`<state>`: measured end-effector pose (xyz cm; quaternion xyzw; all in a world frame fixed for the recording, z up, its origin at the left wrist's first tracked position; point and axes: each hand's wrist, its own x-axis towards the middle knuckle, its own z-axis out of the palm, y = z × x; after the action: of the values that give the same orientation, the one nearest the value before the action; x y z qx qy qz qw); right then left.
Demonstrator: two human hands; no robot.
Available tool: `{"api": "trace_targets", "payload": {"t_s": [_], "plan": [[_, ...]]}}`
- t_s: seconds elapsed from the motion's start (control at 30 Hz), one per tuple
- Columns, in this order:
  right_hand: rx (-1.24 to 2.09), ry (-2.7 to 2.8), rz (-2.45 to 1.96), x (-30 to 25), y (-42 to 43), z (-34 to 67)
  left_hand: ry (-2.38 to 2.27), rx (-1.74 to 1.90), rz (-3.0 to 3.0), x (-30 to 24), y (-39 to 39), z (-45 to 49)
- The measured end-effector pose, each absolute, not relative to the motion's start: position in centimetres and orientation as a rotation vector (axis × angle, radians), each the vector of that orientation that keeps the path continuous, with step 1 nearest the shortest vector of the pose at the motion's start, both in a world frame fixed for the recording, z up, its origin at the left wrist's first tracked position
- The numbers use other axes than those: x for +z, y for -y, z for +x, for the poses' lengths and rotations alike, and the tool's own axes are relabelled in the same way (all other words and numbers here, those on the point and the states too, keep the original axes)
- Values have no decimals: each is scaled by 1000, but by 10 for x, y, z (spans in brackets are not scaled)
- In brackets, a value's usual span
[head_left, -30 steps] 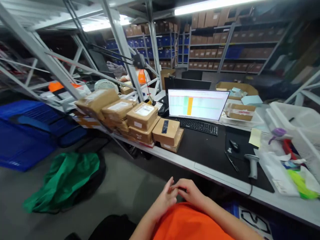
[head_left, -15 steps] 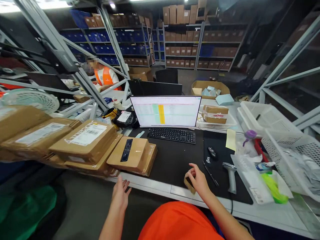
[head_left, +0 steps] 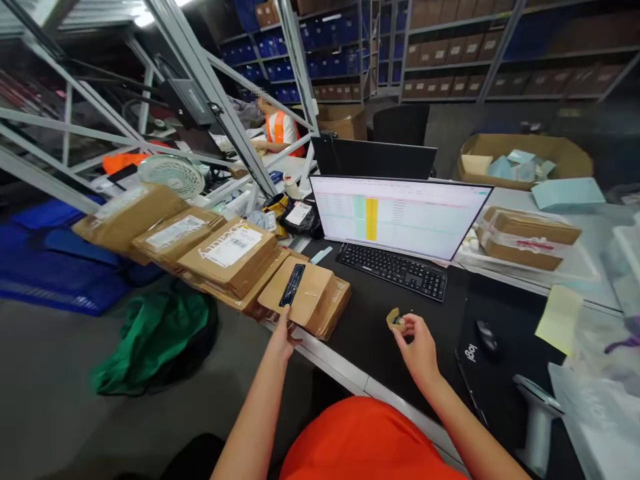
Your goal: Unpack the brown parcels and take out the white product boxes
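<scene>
My left hand point(head_left: 283, 340) is at the front edge of a flat cardboard mailer point(head_left: 313, 297) with a dark label. Its thumb presses on the mailer's top and the fingers reach below the edge. The mailer lies on another cardboard mailer point(head_left: 337, 307) at the desk's front. My right hand point(head_left: 419, 347) hovers over the black desk mat point(head_left: 373, 353), its thumb and fingers pinching a small curled brown strip point(head_left: 394, 320). Whether that strip is tape or cardboard I cannot tell. Left of these mailers are stacked labelled cardboard parcels point(head_left: 227, 257).
A monitor point(head_left: 400, 217) stands behind a keyboard point(head_left: 393, 270). To the right are a mouse point(head_left: 487, 337), a pen point(head_left: 471, 390), a barcode scanner point(head_left: 537, 420) and a taped box point(head_left: 530, 237). A co-worker in an orange vest point(head_left: 283, 127) sits beyond the metal frame. Green cloth point(head_left: 155, 340) lies on the floor.
The view has turned left. My left hand has moved from beside the mailers to the front edge of the top one. My right hand has moved farther over the mat with the brown strip.
</scene>
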<state>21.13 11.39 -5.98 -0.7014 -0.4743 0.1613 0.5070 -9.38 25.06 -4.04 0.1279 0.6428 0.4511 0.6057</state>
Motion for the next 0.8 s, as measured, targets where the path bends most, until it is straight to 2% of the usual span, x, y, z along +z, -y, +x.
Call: {"api": "trace_targets", "payload": {"t_s": [0.2,0.37,0.5,0.67,0.8], "plan": [[284,1171,-1573,-50,-142,204,-1412,1125,327,-46,-256,-103],[241,1078,-1508,-43,-150,215,-1175,1202,478,-43,-214,-125],[288,967,-1330,-13,-142,194,-882,957,583,-37,-168,-133],[433,1340,-1232,35,-109,168,-645,723,586,-32,-138,-103],[595,1659,-1304,34,-73,187,-622,691,459,-37,-132,-80]]}}
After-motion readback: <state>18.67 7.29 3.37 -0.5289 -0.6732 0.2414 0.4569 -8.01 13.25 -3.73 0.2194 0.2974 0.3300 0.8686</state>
